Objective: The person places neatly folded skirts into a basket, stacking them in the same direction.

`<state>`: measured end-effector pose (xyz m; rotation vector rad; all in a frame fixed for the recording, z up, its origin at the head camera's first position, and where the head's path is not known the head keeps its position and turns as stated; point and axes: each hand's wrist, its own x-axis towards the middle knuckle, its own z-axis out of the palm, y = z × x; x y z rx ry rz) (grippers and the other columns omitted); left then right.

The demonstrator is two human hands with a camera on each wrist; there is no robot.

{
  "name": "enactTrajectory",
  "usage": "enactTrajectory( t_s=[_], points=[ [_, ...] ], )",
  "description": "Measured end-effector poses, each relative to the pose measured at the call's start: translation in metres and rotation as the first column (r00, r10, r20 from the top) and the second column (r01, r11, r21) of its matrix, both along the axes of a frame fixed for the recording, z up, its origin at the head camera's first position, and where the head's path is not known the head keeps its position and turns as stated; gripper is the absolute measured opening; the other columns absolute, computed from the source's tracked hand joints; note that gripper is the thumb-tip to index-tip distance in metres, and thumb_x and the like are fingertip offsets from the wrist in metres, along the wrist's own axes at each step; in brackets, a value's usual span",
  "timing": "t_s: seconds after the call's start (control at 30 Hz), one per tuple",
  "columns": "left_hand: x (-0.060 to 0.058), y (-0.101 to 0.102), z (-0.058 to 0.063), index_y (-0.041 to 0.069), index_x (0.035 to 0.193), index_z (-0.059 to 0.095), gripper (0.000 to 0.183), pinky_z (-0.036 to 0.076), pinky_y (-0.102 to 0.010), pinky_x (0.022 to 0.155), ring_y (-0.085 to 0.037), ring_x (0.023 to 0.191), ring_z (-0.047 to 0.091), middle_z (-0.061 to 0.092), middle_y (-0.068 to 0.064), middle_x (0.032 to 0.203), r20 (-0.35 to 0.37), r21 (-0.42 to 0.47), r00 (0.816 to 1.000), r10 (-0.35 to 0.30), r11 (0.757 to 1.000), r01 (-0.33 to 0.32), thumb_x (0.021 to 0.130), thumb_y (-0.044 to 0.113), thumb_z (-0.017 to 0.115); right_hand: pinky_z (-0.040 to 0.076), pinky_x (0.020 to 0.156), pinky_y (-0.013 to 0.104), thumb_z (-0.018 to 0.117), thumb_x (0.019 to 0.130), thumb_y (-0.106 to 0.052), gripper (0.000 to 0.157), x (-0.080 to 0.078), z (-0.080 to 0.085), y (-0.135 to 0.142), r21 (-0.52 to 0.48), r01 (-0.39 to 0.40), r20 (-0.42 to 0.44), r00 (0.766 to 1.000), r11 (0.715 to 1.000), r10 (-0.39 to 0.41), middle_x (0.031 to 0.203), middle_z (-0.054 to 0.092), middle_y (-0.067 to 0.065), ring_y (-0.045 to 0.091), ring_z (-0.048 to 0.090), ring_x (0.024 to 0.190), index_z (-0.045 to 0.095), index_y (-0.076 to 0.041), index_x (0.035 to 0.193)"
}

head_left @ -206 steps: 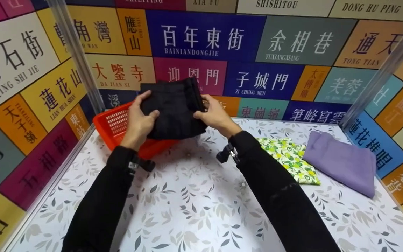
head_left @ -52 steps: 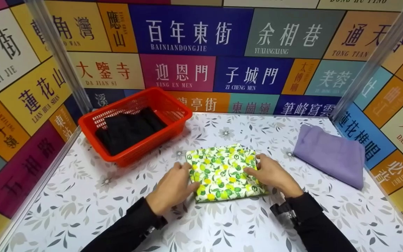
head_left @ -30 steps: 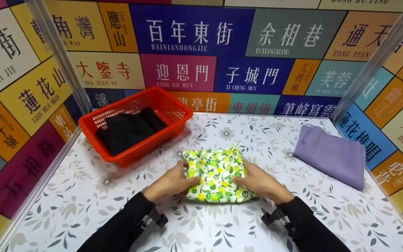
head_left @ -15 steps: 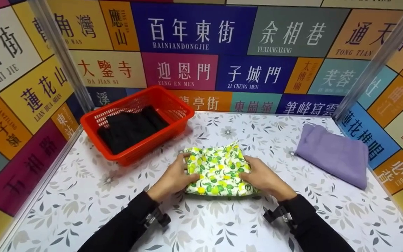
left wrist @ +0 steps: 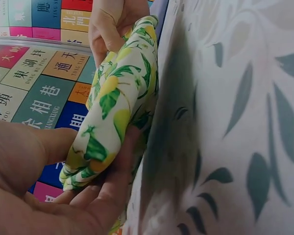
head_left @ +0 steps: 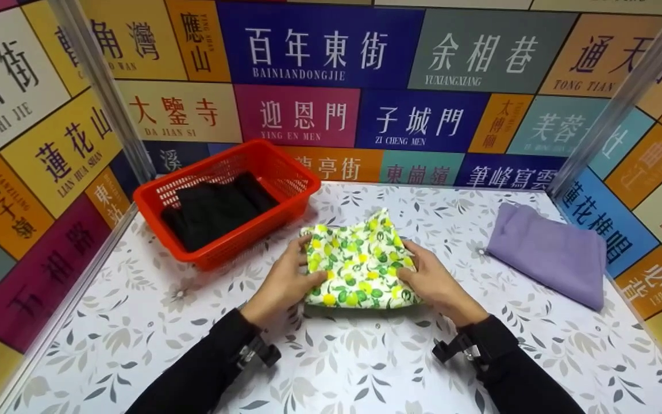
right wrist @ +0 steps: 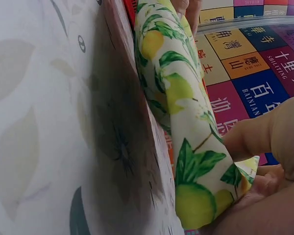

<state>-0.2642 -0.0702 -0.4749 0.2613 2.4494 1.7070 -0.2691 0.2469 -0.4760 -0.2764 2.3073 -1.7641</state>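
A folded cloth (head_left: 360, 270), white with yellow lemons and green leaves, is held between both hands in the middle of the head view. My left hand (head_left: 285, 283) grips its left edge, thumb on top and fingers underneath. On the opposite edge, my right hand (head_left: 439, 286) has the same kind of grip. The left wrist view shows the folded layers of the cloth (left wrist: 110, 107) pinched at one end, raised just over the table. From the right wrist, the cloth (right wrist: 186, 112) appears slightly tilted, with a shadow beneath it.
Back left stands a red plastic basket (head_left: 285, 164) with folded black cloth (head_left: 216, 207) inside. A folded purple cloth (head_left: 549, 253) lies at the right on the leaf-patterned table (head_left: 354, 368). Walls with colourful street-name panels (head_left: 314, 52) enclose the back and sides.
Earlier, both hands carried the black cloth over the basket; it now lies inside. The lemon-print cloth came from the right to the middle, was gathered narrower, and has shifted up and away toward the back.
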Motion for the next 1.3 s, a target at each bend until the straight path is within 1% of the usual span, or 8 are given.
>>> enactTrajectory(
  t_s=[0.1,0.17,0.27,0.33,0.5,0.73,1.03,1.3],
  points=[
    [-0.002,-0.001,0.006,0.025,0.167,0.032,0.087,0.06,-0.042,0.101,-0.031,0.139,0.059,0.055,-0.018,0.155,-0.005,0.03,1.0,0.013,0.999,-0.012,0.095,0.018,0.082,0.052,0.059,0.025,0.051,0.104,0.005,0.072,-0.002,0.002,-0.001,-0.079,0.015,-0.024,1.0,0.997,-0.017,0.142,0.063,0.03,0.01,0.057,0.061,0.027,-0.014,0.17],
    [-0.003,-0.002,0.01,0.028,0.166,0.032,0.087,0.062,-0.041,0.097,-0.031,0.135,0.062,0.055,-0.018,0.156,0.001,0.071,1.0,0.009,0.997,-0.009,0.096,0.017,0.081,0.06,0.068,0.028,0.05,0.104,0.006,0.072,-0.003,0.005,-0.001,-0.14,0.022,-0.032,0.999,0.99,-0.026,0.137,0.067,0.029,0.015,0.07,0.077,0.029,-0.015,0.169],
    [-0.004,-0.004,0.017,0.032,0.166,0.032,0.086,0.064,-0.041,0.093,-0.032,0.128,0.067,0.057,-0.019,0.154,-0.01,0.122,1.0,0.003,0.993,-0.002,0.096,0.015,0.08,0.065,0.084,0.035,0.051,0.103,0.007,0.074,-0.005,0.008,-0.003,-0.193,0.039,-0.039,0.998,0.98,-0.047,0.144,0.066,0.025,0.024,0.076,0.105,0.026,-0.012,0.17],
    [-0.005,-0.006,0.022,0.032,0.165,0.033,0.085,0.063,-0.044,0.097,-0.035,0.128,0.067,0.055,-0.019,0.156,-0.042,0.14,0.999,0.009,0.99,-0.003,0.096,0.013,0.08,0.065,0.087,0.037,0.051,0.103,0.006,0.075,-0.008,0.012,-0.006,-0.212,0.041,-0.049,0.997,0.976,-0.052,0.144,0.065,0.026,0.028,0.076,0.109,0.023,-0.011,0.17],
    [-0.012,-0.012,0.034,0.028,0.166,0.035,0.084,0.056,-0.047,0.11,-0.033,0.14,0.06,0.053,-0.014,0.16,-0.155,0.141,0.987,0.047,0.99,-0.025,0.096,0.012,0.079,0.065,0.09,0.041,0.052,0.103,0.007,0.07,-0.02,0.023,-0.016,-0.259,0.02,-0.083,0.996,0.966,-0.043,0.141,0.067,0.025,0.033,0.074,0.117,0.034,-0.016,0.167],
    [-0.029,-0.028,0.049,0.021,0.166,0.035,0.08,0.063,-0.038,0.096,-0.027,0.122,0.072,0.071,-0.011,0.139,-0.226,0.234,0.972,0.062,0.972,-0.008,0.098,0.003,0.074,0.065,0.087,0.038,0.054,0.103,0.004,0.069,-0.042,0.037,-0.037,-0.256,0.017,-0.133,0.99,0.966,-0.053,0.14,0.068,0.019,0.032,0.073,0.119,0.038,-0.02,0.165],
    [-0.051,-0.057,0.056,0.024,0.165,0.037,0.074,0.066,-0.034,0.079,-0.031,0.106,0.074,0.07,-0.016,0.138,-0.159,0.327,0.97,0.185,0.937,-0.125,0.102,0.001,0.068,0.062,0.094,0.035,0.056,0.097,0.009,0.07,-0.089,0.045,-0.083,-0.259,-0.011,-0.186,0.982,0.966,-0.039,0.147,0.063,0.016,0.03,0.066,0.13,0.045,-0.017,0.161],
    [-0.068,-0.081,0.066,0.022,0.166,0.035,0.071,0.066,-0.036,0.084,-0.034,0.113,0.073,0.064,-0.019,0.146,-0.105,0.386,0.937,0.332,0.882,-0.27,0.104,0.001,0.062,0.052,0.106,0.038,0.056,0.095,0.008,0.07,-0.127,0.06,-0.128,-0.087,0.009,-0.288,0.957,0.996,-0.034,0.152,0.059,0.015,0.028,0.059,0.136,0.045,-0.01,0.161]
  ],
)
